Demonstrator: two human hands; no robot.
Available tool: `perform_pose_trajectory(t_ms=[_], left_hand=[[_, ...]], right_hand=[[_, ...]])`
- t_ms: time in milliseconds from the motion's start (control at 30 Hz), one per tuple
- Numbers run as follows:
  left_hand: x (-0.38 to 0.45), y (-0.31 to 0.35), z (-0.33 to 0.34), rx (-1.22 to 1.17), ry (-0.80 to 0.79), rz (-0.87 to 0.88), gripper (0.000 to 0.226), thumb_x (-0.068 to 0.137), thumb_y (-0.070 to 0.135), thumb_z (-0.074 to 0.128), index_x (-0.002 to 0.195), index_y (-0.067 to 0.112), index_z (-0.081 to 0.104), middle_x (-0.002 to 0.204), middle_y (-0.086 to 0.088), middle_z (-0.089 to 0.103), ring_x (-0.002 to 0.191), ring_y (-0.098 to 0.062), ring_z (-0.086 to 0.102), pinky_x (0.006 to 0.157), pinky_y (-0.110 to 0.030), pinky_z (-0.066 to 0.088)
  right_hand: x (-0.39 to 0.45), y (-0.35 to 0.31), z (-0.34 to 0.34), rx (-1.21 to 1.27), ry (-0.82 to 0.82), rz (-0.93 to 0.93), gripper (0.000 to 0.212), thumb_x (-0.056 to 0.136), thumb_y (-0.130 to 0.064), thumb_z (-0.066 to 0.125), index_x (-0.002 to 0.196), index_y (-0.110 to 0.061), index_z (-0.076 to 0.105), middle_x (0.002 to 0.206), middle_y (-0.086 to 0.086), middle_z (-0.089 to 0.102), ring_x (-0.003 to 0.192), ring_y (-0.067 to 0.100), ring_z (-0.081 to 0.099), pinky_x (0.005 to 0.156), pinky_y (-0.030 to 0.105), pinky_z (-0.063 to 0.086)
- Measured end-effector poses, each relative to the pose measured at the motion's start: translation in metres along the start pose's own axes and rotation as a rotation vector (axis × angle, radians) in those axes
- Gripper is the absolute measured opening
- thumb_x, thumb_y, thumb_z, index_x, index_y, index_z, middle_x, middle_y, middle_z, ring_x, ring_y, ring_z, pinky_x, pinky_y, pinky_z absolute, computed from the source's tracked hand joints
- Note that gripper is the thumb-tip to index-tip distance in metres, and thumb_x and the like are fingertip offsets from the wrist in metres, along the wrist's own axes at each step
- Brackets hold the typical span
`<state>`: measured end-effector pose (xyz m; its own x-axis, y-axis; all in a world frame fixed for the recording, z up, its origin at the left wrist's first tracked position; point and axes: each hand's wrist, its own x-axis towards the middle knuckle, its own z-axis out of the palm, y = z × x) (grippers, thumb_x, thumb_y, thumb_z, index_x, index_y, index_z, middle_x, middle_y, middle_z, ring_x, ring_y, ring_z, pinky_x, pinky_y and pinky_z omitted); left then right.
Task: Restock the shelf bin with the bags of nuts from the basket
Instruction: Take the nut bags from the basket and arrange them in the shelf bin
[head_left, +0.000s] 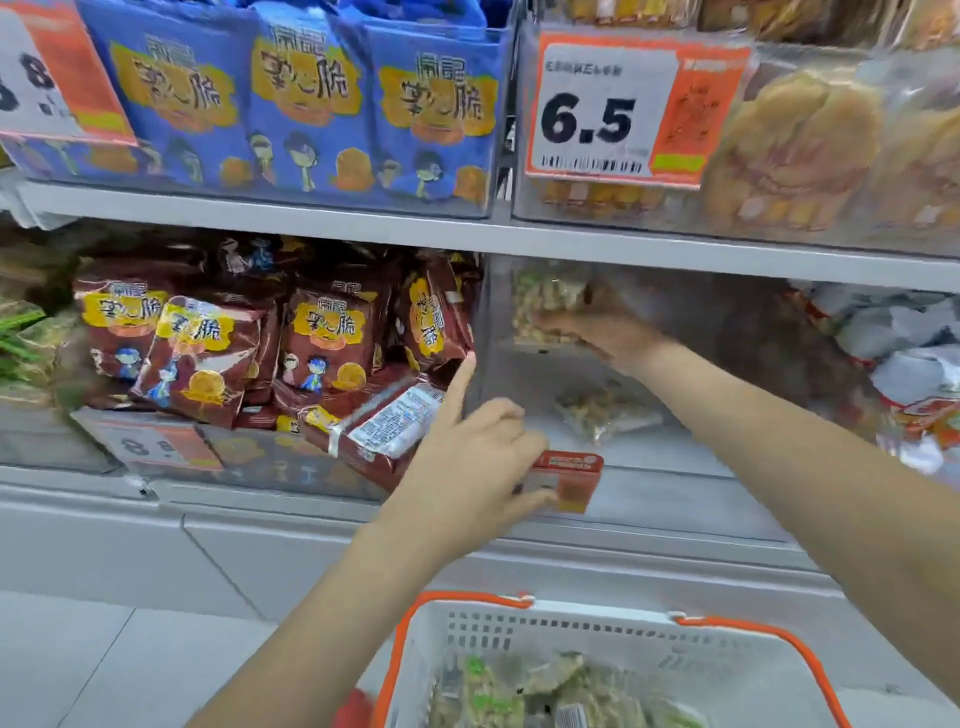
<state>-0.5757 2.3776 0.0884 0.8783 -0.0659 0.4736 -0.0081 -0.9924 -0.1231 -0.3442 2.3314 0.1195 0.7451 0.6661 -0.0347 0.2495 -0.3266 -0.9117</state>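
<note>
The maroon snack bags (311, 343) heaped in the neighbouring bin lean over its front edge, one (384, 431) already tipped outward, so a nudge from the left hand (467, 467) could spill them onto the floor. That left hand pinches the orange price tag holder (569, 480) on the front lip of the clear shelf bin (675, 467), forefinger stretched up along the bin's corner; pulling on it could tear the tag loose or drag the bin forward. Deeper in, the right hand (605, 332) holds a bag of nuts (545, 306) against the bin's back left; seen through hazy plastic, its fingers seem curled under the bag. Released upright there, it may topple onto the lone bag (602, 410) lying flat on the bin floor. The shelf is a grey metal store shelf, with blue snack bags (306, 98) above, in a pale-tiled aisle. More nut bags (519, 696) wait in the white basket (571, 629) below.
</note>
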Motion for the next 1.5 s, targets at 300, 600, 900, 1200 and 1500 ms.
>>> perform_pose_trajectory(t_ms=[300, 600, 900, 1200, 1500], left_hand=[[-0.002, -0.001, 0.010, -0.005, 0.008, -0.079, 0.035, 0.079, 0.043, 0.070, 0.075, 0.017, 0.047, 0.058, 0.001, 0.054, 0.071, -0.023, 0.057, 0.112, -0.052, 0.015], [0.000, 0.002, 0.006, 0.014, -0.019, -0.121, 0.034, 0.078, 0.042, 0.072, 0.076, 0.017, 0.049, 0.059, 0.000, 0.056, 0.069, -0.023, 0.058, 0.110, -0.052, 0.017], [-0.002, 0.001, 0.009, 0.006, 0.005, -0.126, 0.033, 0.081, 0.044, 0.067, 0.076, 0.017, 0.049, 0.061, 0.002, 0.056, 0.070, -0.021, 0.057, 0.112, -0.051, 0.014], [-0.002, 0.000, 0.008, 0.000, 0.044, -0.098, 0.033, 0.085, 0.048, 0.041, 0.078, 0.017, 0.049, 0.061, 0.003, 0.055, 0.069, -0.021, 0.056, 0.112, -0.051, 0.018], [-0.004, 0.004, 0.004, 0.021, -0.023, -0.111, 0.036, 0.085, 0.047, 0.036, 0.078, 0.016, 0.053, 0.062, 0.002, 0.058, 0.069, -0.023, 0.059, 0.111, -0.051, 0.019]], right_hand=[[0.041, 0.060, 0.040, -0.092, 0.163, -0.092, 0.078, 0.067, -0.021, 0.086, 0.127, -0.003, 0.041, 0.116, 0.002, 0.059, 0.105, 0.017, 0.058, 0.088, 0.025, 0.047], [0.047, 0.057, 0.050, -0.348, 0.117, 0.050, 0.093, 0.079, -0.042, 0.073, 0.143, -0.002, 0.019, 0.147, 0.018, 0.031, 0.139, 0.033, 0.028, 0.108, 0.038, 0.033], [0.048, 0.058, 0.051, -0.312, 0.122, -0.038, 0.075, 0.085, -0.040, 0.066, 0.136, 0.000, 0.028, 0.139, 0.017, 0.041, 0.133, 0.030, 0.032, 0.091, 0.027, 0.033], [0.018, 0.032, 0.013, -0.381, -0.009, 0.196, 0.107, 0.073, -0.062, 0.068, 0.149, -0.008, 0.015, 0.154, 0.010, 0.028, 0.137, 0.030, 0.035, 0.104, 0.037, 0.036], [-0.046, 0.049, -0.022, -0.679, -0.231, 0.195, 0.125, 0.047, -0.057, 0.085, 0.146, -0.021, 0.018, 0.133, 0.006, 0.050, 0.118, 0.023, 0.050, 0.094, 0.029, 0.042]])
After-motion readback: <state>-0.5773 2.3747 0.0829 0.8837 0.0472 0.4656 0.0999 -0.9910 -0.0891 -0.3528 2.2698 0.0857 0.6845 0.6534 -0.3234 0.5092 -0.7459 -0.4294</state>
